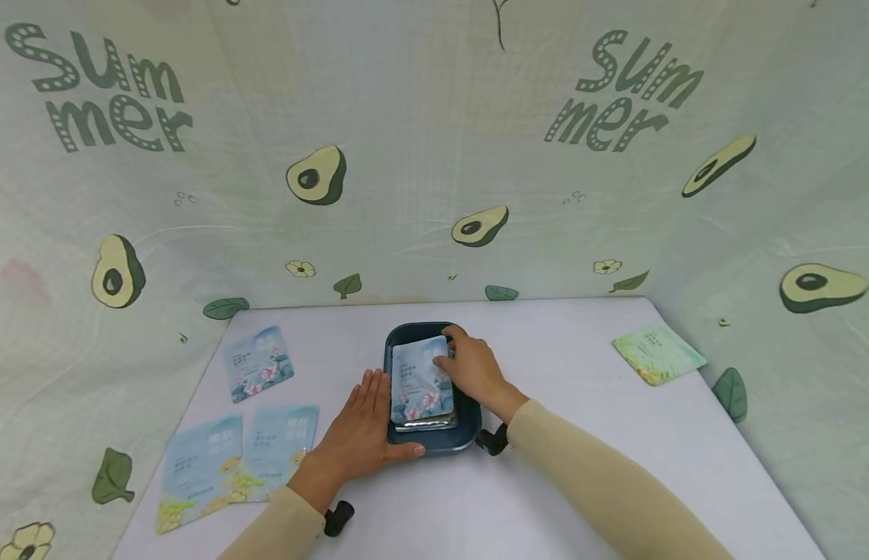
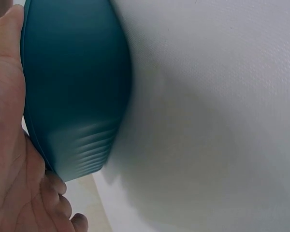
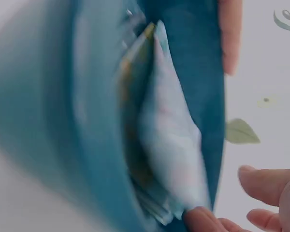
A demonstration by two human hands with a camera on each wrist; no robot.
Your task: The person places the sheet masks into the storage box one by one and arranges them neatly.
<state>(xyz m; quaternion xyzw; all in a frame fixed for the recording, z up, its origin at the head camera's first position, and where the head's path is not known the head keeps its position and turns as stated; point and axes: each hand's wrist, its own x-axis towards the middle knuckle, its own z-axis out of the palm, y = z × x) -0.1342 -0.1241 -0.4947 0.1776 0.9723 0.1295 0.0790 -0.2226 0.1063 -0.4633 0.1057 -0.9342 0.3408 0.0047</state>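
A dark blue tray (image 1: 469,435) with rounded corners stands in the middle of the table. On top of a small pile inside it lies a light blue sachet (image 1: 416,381) with pink flowers, overlapping a silvery packet (image 1: 425,423). My left hand (image 1: 360,428) rests along the tray's left side, fingers straight, thumb spread at the near edge. In the left wrist view the palm lies at the rim. My right hand (image 1: 476,365) reaches over the tray's far right corner, fingertips at the sachet's upper right edge. In the right wrist view, its fingers (image 3: 263,186) are spread apart beside the sachets.
A blue flowered sachet (image 1: 259,364) lies at the back left, with two blue-and-yellow sachets (image 1: 203,463) nearer. A green-yellow sachet (image 1: 658,354) lies at the right edge of the white table (image 1: 560,334). A printed avocado cloth (image 1: 406,117) hangs behind.
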